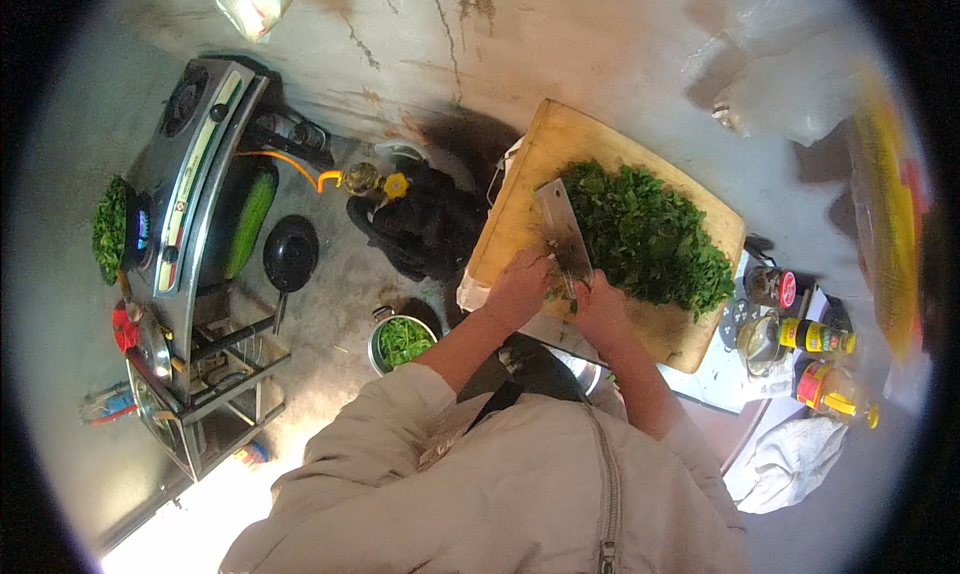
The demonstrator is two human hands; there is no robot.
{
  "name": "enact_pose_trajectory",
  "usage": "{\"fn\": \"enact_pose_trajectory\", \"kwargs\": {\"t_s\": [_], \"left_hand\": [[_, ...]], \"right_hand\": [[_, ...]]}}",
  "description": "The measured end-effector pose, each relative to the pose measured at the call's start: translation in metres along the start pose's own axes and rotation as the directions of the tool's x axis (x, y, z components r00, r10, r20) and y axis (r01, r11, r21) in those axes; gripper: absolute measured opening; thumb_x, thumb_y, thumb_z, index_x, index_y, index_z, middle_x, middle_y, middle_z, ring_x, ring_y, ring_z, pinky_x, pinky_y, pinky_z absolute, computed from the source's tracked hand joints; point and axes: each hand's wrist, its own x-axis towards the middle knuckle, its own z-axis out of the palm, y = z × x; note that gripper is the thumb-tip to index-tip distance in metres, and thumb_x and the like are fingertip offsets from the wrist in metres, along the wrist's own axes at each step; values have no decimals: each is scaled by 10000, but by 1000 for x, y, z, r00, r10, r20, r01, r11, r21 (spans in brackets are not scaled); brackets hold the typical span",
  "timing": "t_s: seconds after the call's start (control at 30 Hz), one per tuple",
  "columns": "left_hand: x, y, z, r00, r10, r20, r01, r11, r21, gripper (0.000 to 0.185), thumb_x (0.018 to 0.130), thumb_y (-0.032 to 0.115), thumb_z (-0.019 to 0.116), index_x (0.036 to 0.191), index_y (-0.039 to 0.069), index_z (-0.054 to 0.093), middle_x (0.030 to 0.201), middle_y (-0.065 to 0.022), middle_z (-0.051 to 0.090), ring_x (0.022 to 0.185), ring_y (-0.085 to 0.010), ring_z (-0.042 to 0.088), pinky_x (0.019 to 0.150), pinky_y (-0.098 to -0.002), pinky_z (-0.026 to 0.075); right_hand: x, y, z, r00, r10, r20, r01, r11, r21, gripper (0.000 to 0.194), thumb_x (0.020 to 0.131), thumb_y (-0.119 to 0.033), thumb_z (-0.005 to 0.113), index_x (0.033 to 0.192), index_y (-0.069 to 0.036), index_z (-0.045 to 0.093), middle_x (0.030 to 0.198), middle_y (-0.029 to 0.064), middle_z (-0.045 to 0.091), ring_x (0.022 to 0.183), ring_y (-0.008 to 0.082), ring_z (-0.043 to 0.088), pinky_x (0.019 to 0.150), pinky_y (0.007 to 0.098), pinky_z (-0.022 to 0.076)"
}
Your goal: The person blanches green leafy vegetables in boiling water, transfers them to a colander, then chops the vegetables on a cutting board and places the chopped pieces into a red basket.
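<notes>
A metal cleaver [564,221] lies nearly flat over the wooden cutting board [517,191], its squared end pointing away from me. My right hand [602,307] grips it at the near end, with the handle mostly hidden in the fingers. My left hand [521,285] is on the left of the blade, fingertips bent in close to its edge. Something small and pale shows at those fingertips, but whether they hold it is unclear. Chopped leafy greens [645,236] form a large heap on the board, right of the blade. A few green scraps cling near the cleaver.
Right of the board stand a red-lidded jar [772,286], a glass bowl [759,345] and sauce bottles [814,335]. A pot of greens [403,341] sits low at left. Farther left, a gas stove [202,176] has a lit burner under more greens [110,229]. A frying pan [291,253] hangs beside it.
</notes>
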Motion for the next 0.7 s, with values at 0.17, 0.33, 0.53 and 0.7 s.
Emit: {"fn": "enact_pose_trajectory", "kwargs": {"t_s": [0.17,0.33,0.53,0.7], "left_hand": [[-6,21,-40,995,-50,-87,49,999,-17,282,768,66,595,1041,11,544,1003,-173,537,1008,-384,523,871,-444,456],[-6,-6,4,998,-10,68,10,1000,3,229,769,34,563,996,6,549,983,-191,541,983,-397,536,839,-462,463],[7,4,-2,991,-43,126,33,996,78,199,776,-10,554,974,-5,549,1000,-204,540,964,-419,540,836,-472,459],[-8,42,-13,998,-64,11,64,998,-25,223,798,-7,547,1018,-23,518,1071,-230,499,1036,-434,498,878,-476,436]], "right_hand": [[-21,-38,-38,986,51,162,-33,993,-115,287,948,-243,496,1033,31,484,849,298,630,805,482,612,696,543,481],[-6,-17,6,997,57,49,-60,995,82,290,944,-249,498,1030,27,477,835,310,622,816,494,602,707,559,470],[-33,3,-24,990,111,-92,-87,968,234,321,935,-317,523,1022,-9,505,847,288,629,835,497,596,698,568,454],[-47,98,-86,796,443,-413,-421,895,149,333,922,-340,558,1006,-19,524,827,271,643,779,455,623,663,532,468]]}}
